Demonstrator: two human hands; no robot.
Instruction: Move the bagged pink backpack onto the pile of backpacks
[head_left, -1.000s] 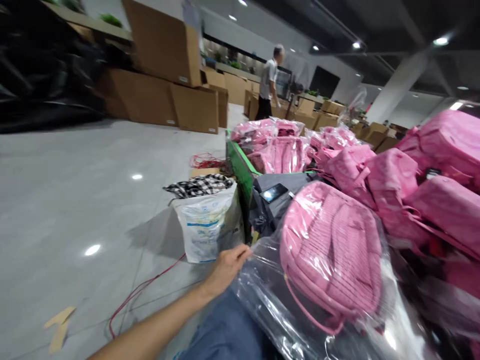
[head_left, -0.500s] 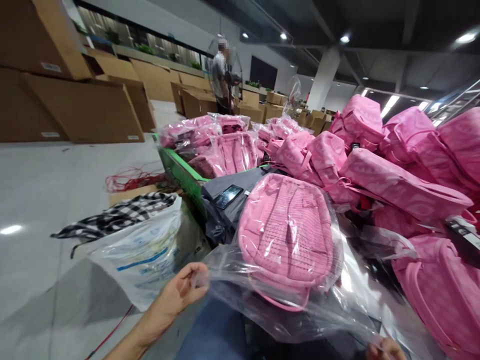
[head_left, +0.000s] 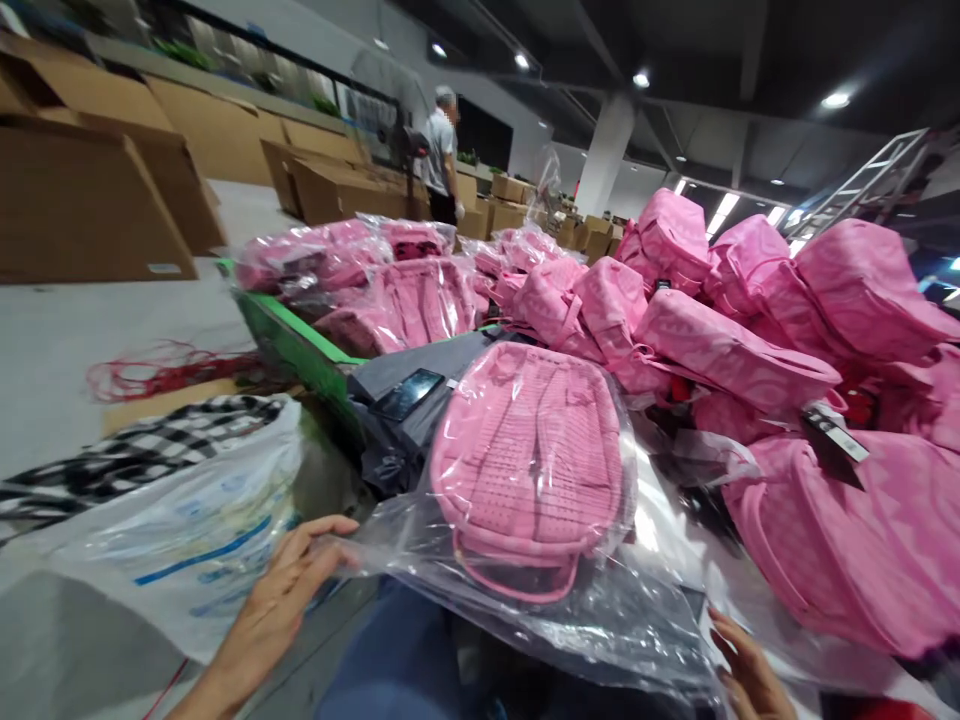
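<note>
A pink backpack (head_left: 525,460) sealed inside a clear plastic bag (head_left: 600,610) lies across my lap, in front of a pile of like pink backpacks (head_left: 720,340). My left hand (head_left: 281,590) is at the bag's left corner, fingers stretched out, thumb and fingertips pinching the film. My right hand (head_left: 742,670) shows only partly at the bottom edge and touches the bag's lower right edge; its grip is hidden.
A phone (head_left: 409,393) rests on a grey cloth bag (head_left: 450,355) beside a green crate (head_left: 292,345) of bagged backpacks. To the left are a white sack (head_left: 187,540) with checked cloth (head_left: 127,455), red cords (head_left: 150,365) and cardboard boxes (head_left: 82,200). A person (head_left: 442,150) stands far off.
The view has swung right and down. The bagged backpack has come closer over my lap. My left hand's fingers have stretched out along the bag's corner, and my right hand now shows more.
</note>
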